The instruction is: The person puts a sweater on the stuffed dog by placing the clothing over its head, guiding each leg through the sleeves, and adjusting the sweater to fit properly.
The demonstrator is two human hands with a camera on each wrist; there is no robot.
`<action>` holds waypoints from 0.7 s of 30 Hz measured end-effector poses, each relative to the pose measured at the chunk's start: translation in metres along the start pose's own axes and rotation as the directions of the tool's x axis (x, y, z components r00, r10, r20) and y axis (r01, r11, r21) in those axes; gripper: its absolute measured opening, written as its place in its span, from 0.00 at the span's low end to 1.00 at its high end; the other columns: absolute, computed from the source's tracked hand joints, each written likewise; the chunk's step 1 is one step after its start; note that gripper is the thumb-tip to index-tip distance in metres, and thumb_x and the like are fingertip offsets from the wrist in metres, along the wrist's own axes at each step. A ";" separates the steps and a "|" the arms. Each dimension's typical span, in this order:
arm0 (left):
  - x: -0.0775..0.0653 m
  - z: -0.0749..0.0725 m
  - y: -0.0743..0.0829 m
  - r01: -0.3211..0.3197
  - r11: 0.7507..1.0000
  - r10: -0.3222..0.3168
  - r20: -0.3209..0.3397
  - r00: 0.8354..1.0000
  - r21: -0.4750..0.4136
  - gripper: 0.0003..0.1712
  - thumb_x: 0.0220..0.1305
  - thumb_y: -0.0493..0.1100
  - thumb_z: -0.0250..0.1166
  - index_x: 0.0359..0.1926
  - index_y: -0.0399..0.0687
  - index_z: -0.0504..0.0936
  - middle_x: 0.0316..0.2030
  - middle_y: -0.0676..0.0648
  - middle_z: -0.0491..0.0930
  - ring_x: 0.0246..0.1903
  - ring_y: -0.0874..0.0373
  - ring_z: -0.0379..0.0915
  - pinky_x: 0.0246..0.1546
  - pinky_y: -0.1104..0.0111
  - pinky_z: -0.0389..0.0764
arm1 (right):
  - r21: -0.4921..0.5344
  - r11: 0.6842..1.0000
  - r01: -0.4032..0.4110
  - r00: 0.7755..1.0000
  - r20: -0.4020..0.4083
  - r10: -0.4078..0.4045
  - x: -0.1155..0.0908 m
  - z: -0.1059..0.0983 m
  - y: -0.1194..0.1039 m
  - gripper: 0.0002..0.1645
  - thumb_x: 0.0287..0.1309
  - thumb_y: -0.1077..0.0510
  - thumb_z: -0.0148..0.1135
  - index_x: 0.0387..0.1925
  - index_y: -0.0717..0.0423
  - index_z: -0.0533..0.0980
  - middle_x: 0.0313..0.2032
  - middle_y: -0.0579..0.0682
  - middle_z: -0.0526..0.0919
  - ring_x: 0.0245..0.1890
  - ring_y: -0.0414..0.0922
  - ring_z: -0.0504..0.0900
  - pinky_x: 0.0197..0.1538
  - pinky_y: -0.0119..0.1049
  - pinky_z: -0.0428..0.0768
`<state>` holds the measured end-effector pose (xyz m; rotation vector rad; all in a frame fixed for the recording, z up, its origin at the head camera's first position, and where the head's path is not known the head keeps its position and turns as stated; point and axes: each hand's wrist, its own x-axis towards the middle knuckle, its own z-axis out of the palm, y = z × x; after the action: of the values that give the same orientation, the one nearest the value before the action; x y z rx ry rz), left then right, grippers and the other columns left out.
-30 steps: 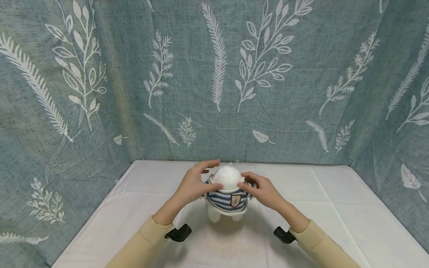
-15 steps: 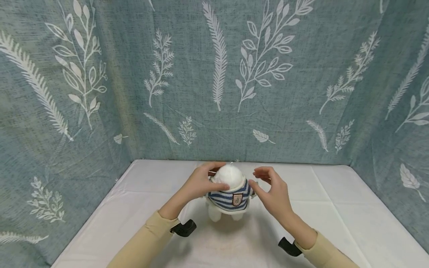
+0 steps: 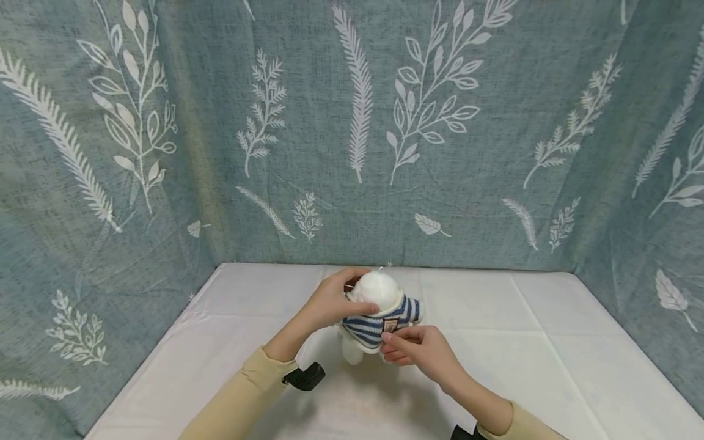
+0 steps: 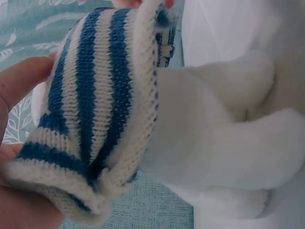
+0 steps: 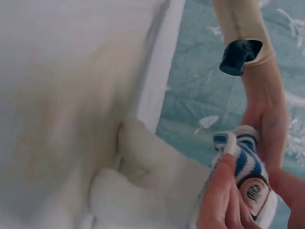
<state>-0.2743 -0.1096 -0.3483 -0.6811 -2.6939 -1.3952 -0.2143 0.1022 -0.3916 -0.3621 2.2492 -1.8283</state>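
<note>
A white plush toy (image 3: pixel 379 287) stands on the white-covered table, wearing a blue-and-white striped knit sweater (image 3: pixel 363 330). Round the toy's neck and upper side my left hand (image 3: pixel 330 300) grips it, thumb in front; the far fingertips are hidden behind the head. My right hand (image 3: pixel 426 353) pinches the sweater's front lower hem, just below a small patch (image 5: pixel 255 194). The left wrist view shows the sweater's cream-coloured trim and the toy's thick white legs (image 4: pixel 248 148) beneath it. One striped sleeve (image 3: pixel 413 309) sticks out on the right.
White cloth covers the table (image 3: pixel 506 354). Blue-green curtains (image 3: pixel 308 153) with white leaf prints hang behind it and along both sides. Each wrist wears a black device, such as the left one (image 3: pixel 305 376).
My right hand has left the toy's right shoulder, swung outward, then come down to the sweater's front hem. My left hand has moved slightly right and closed in around the neck.
</note>
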 end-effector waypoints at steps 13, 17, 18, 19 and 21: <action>0.002 0.005 0.002 -0.001 1.000 0.003 -0.066 0.998 0.024 0.37 0.45 0.52 0.76 0.58 0.51 0.75 0.47 0.49 0.80 0.45 0.54 0.76 0.44 0.60 0.78 | 0.280 0.951 -0.128 0.991 -0.004 0.134 0.009 0.005 0.000 0.20 0.57 0.53 0.65 0.38 0.68 0.79 0.26 0.48 0.86 0.27 0.38 0.84 0.34 0.30 0.82; 0.003 0.007 0.001 0.006 1.000 -0.004 -0.083 0.997 0.027 0.35 0.44 0.51 0.76 0.56 0.51 0.77 0.46 0.49 0.81 0.44 0.53 0.76 0.42 0.60 0.79 | 0.279 0.953 -0.118 0.992 -0.001 0.123 0.007 0.005 -0.001 0.17 0.57 0.55 0.65 0.37 0.68 0.79 0.25 0.48 0.86 0.27 0.38 0.84 0.35 0.31 0.82; 0.003 0.008 0.001 0.010 1.000 -0.008 -0.088 0.996 0.028 0.35 0.44 0.51 0.76 0.55 0.51 0.77 0.45 0.49 0.81 0.44 0.54 0.76 0.42 0.60 0.79 | 0.275 0.955 -0.114 0.993 0.001 0.118 0.006 0.006 -0.001 0.16 0.57 0.55 0.65 0.37 0.68 0.79 0.25 0.47 0.86 0.27 0.38 0.84 0.35 0.32 0.83; 0.003 0.008 0.000 0.014 0.999 -0.011 -0.095 0.995 0.030 0.34 0.44 0.51 0.76 0.55 0.51 0.77 0.45 0.49 0.81 0.43 0.54 0.77 0.42 0.60 0.79 | 0.270 0.956 -0.111 0.993 0.003 0.114 0.006 0.006 -0.001 0.16 0.58 0.55 0.64 0.36 0.67 0.79 0.25 0.47 0.85 0.27 0.38 0.84 0.36 0.32 0.83; 0.004 0.008 0.000 0.020 0.999 -0.016 -0.109 0.994 0.035 0.33 0.43 0.51 0.76 0.54 0.51 0.78 0.44 0.50 0.81 0.42 0.55 0.77 0.42 0.60 0.79 | 0.262 0.960 -0.101 0.995 0.005 0.104 0.005 0.006 -0.001 0.14 0.58 0.55 0.64 0.35 0.66 0.79 0.25 0.47 0.85 0.27 0.38 0.84 0.37 0.34 0.83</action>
<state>-0.2766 -0.1017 -0.3522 -0.5622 -2.6404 -1.3428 -0.2174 0.0950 -0.3920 -0.1867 1.9562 -2.0400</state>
